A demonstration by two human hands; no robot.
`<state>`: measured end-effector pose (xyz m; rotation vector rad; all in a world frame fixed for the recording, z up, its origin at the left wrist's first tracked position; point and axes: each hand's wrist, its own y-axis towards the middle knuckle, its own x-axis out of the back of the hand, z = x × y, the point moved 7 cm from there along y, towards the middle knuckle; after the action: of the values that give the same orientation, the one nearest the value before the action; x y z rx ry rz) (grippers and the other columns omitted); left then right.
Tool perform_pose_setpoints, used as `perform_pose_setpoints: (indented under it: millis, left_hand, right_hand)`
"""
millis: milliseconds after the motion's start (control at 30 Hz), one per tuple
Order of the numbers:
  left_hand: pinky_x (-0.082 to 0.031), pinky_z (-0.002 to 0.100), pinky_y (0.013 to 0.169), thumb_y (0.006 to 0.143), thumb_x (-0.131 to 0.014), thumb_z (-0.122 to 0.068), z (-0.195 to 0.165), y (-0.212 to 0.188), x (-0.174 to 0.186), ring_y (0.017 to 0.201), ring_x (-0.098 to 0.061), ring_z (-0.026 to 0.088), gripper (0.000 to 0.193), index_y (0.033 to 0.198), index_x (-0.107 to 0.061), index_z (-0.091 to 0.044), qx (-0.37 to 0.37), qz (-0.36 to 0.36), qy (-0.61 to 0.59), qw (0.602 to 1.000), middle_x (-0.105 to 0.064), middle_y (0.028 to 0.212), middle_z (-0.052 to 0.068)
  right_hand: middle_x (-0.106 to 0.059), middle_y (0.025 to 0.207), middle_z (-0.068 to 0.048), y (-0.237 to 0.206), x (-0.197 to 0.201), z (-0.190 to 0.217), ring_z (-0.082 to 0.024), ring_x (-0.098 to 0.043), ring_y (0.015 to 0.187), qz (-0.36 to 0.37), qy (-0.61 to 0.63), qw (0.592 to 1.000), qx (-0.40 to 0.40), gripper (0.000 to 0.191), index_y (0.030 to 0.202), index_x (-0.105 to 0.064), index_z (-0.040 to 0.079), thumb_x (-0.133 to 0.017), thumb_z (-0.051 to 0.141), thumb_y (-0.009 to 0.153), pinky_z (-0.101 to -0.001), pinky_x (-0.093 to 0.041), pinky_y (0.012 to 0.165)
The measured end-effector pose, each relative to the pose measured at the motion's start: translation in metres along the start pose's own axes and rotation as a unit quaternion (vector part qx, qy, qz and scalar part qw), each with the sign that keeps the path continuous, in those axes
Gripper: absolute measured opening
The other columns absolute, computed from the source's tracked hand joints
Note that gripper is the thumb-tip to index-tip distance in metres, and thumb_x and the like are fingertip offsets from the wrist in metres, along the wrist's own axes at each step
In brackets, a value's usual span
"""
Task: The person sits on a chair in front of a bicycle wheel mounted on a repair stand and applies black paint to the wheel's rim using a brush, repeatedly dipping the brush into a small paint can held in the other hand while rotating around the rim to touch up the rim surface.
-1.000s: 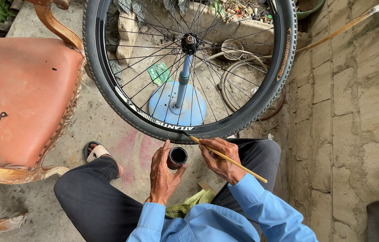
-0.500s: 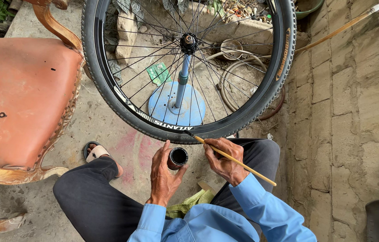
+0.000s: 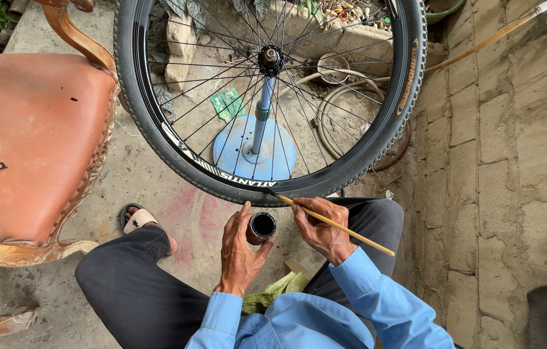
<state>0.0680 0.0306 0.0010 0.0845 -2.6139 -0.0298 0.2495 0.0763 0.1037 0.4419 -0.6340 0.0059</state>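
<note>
Head view: right hand (image 3: 322,227) pinches brush (image 3: 332,221), tip touching tyre (image 3: 273,187)

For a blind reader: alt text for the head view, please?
A seated person's right hand touches a thin brush to a bicycle tyre, while the left hand holds a small black pot. The wheel stands on a blue stand.

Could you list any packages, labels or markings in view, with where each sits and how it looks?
Green packet: flat, rectangular, on the ground behind the spokes.
White lettering strip: on the black rim's lower arc, above the left hand.
Gold-tan logo patch: elongated, on the tyre's right sidewall.
Small can: round, dark, held by the left hand; no label visible.
</note>
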Motion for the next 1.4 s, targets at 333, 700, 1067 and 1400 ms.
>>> perform_pose_setpoints:
  millis: [333,700,1067,1400]
  left_hand:
    - [-0.042,0.047,0.115,0.071,-0.091,-0.02,0.001,0.002,0.005,0.14,-0.044,0.035,0.096,0.151,-0.04,-0.008,0.01,-0.006,0.005,1.0,-0.053,0.143,0.017]
    - [-0.042,0.047,0.114,0.071,-0.092,-0.022,0.003,0.003,0.009,0.139,-0.044,0.036,0.096,0.15,-0.04,-0.007,0.002,-0.015,0.012,1.0,-0.053,0.143,0.018]
    - [-0.043,0.047,0.114,0.071,-0.092,-0.021,0.003,0.004,0.01,0.139,-0.045,0.035,0.094,0.15,-0.042,-0.007,0.005,-0.015,0.012,1.0,-0.054,0.143,0.017]
    - [-0.043,0.047,0.114,0.071,-0.091,-0.021,0.004,0.003,0.01,0.139,-0.045,0.035,0.094,0.15,-0.041,-0.006,0.0,-0.019,0.006,1.0,-0.054,0.142,0.018]
  right_hand:
    - [-0.075,0.074,-0.009,-0.001,0.004,-0.004,-0.011,-0.068,0.054,-0.007,-0.008,1.0,-0.014,0.016,0.102,-0.078,0.001,-0.077,0.01,0.089,-0.0243,-0.054,0.046]
    - [-0.075,0.073,-0.009,0.004,0.001,0.006,-0.011,-0.067,0.053,-0.008,0.0,1.0,-0.008,0.015,0.1,-0.078,0.0,-0.078,0.011,0.089,-0.0246,-0.053,0.045]
    - [-0.075,0.074,-0.01,0.004,-0.005,0.002,-0.012,-0.068,0.055,-0.015,-0.002,1.0,-0.002,0.015,0.1,-0.079,0.0,-0.076,0.011,0.091,-0.0252,-0.054,0.047]
    - [-0.075,0.074,-0.01,0.005,-0.003,0.008,-0.011,-0.069,0.057,-0.02,0.01,1.0,0.001,0.015,0.1,-0.078,-0.001,-0.076,0.011,0.092,-0.0245,-0.055,0.048]
